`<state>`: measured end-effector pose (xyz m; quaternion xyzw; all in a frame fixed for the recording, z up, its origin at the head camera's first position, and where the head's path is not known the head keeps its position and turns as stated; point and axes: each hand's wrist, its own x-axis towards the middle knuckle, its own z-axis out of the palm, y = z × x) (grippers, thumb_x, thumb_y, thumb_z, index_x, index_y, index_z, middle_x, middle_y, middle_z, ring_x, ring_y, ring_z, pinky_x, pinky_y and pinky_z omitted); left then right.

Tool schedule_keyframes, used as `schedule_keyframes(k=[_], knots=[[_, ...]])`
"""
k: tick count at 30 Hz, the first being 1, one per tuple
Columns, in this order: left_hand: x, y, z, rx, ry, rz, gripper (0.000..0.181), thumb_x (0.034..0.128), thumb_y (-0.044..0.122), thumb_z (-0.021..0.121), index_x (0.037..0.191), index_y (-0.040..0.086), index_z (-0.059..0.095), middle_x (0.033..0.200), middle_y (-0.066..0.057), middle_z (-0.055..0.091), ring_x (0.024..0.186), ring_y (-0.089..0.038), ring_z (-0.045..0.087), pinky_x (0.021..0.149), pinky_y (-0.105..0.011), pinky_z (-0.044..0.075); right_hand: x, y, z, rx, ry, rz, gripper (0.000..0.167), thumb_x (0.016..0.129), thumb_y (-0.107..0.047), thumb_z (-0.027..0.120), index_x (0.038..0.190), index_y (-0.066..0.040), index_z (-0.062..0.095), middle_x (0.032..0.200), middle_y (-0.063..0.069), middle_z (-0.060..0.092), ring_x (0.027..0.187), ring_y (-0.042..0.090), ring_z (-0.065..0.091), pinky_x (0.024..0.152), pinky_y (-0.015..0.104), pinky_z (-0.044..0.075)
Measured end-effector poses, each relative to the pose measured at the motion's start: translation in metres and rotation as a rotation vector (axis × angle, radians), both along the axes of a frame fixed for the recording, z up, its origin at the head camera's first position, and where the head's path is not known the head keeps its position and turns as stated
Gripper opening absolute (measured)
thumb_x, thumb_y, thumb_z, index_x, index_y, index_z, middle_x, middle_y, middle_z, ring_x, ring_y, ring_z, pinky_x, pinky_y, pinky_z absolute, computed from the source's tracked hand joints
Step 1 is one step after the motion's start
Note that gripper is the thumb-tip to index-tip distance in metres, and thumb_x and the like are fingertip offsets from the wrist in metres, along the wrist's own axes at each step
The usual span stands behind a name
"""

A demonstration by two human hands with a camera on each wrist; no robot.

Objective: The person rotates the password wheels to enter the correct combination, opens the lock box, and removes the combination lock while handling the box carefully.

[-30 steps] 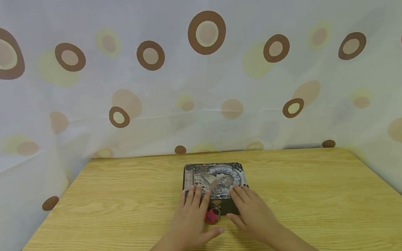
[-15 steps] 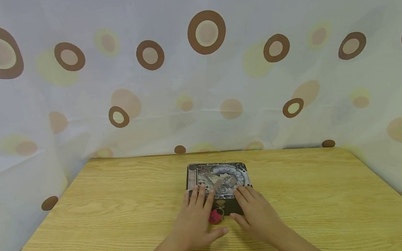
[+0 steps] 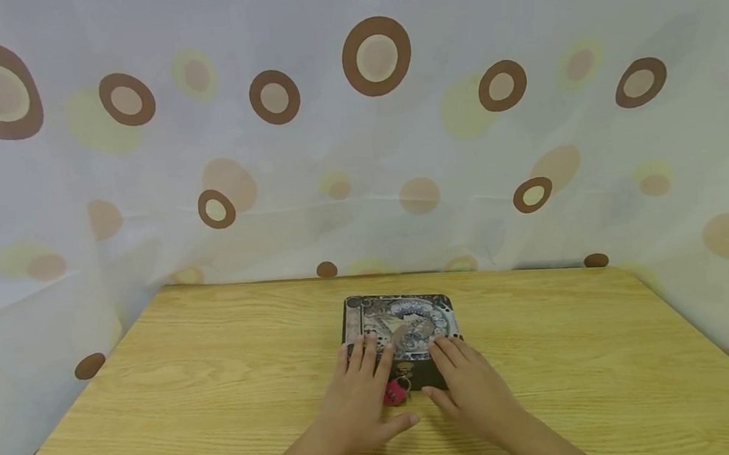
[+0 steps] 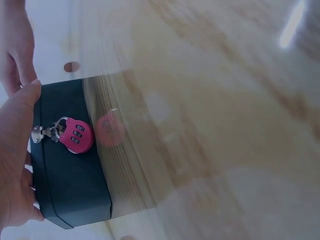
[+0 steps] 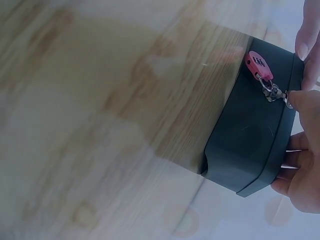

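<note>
We see both grips released, their fingers extended and resting on the near part of the lid of a closed box [image 3: 408,321]. The left grip [image 3: 355,410] has its fingers fanned apart towards the lid's left side, its thumb pointing across at the right grip [image 3: 477,392], whose fingers lie closer together at the lid's right edge. From the right wrist we cannot tell whether that thumb touches the metal clasp [image 5: 273,93] or only passes in front of it. The box sits under and just beyond our fingertips, patterned lid upward, dark front towards us. Between the grips, a pink padlock [image 4: 78,136] with three dials hangs from the clasp. Beneath lies the wood-grain worktop [image 3: 218,361]; beyond the grips rises a white cloth [image 3: 355,136] printed with circles.
</note>
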<state>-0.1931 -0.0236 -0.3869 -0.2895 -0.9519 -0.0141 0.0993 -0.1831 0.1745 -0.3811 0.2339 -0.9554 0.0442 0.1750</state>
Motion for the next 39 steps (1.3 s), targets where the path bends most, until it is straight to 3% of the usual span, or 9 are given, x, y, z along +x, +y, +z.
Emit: schedule_keyframes(k=[13, 23, 39], knots=[[0.0002, 0.0020, -0.0001, -0.004, 0.018, -0.005, 0.093, 0.0810, 0.073, 0.042, 0.146, 0.009, 0.025, 0.150, -0.021, 0.025, 0.139, -0.037, 0.024, 0.112, -0.052, 0.025, 0.0018, 0.0028, 0.0012, 0.009, 0.018, 0.000, 0.056, 0.086, -0.030, 0.064, 0.127, 0.006, 0.050, 0.131, 0.022, 0.051, 0.121, 0.039, 0.047, 0.099, 0.051, 0.041], [-0.0004, 0.0010, -0.0001, -0.004, -0.009, 0.001, 0.092, 0.0813, 0.073, 0.042, 0.147, 0.010, 0.024, 0.151, -0.020, 0.023, 0.140, -0.036, 0.022, 0.112, -0.051, 0.023, 0.0011, 0.0033, -0.0017, 0.010, 0.024, 0.010, 0.058, 0.084, -0.030, 0.065, 0.126, 0.007, 0.051, 0.130, 0.023, 0.051, 0.121, 0.040, 0.047, 0.100, 0.050, 0.040], [0.0005, 0.0004, 0.0014, 0.007, -0.003, -0.016, 0.090, 0.0820, 0.070, 0.045, 0.146, 0.009, 0.027, 0.150, -0.020, 0.026, 0.139, -0.036, 0.024, 0.112, -0.051, 0.025, 0.0039, 0.0026, -0.0014, -0.013, -0.023, -0.011, 0.059, 0.085, -0.030, 0.064, 0.129, 0.007, 0.048, 0.133, 0.023, 0.048, 0.124, 0.040, 0.043, 0.101, 0.052, 0.039]])
